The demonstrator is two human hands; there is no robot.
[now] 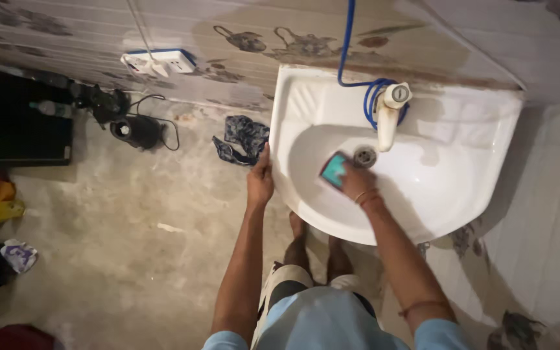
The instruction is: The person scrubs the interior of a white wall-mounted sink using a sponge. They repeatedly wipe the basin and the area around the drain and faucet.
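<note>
I am bracing my left hand (260, 179) gripped on the sink (461, 194) left edge while my right hand (358, 181) is pressing the sponge (334, 170) flat beside the drain (365, 156).

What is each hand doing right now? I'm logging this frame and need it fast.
Left hand: closed on the left rim of the white sink.
Right hand: shut on a teal sponge, pressed inside the basin near the drain.
</note>
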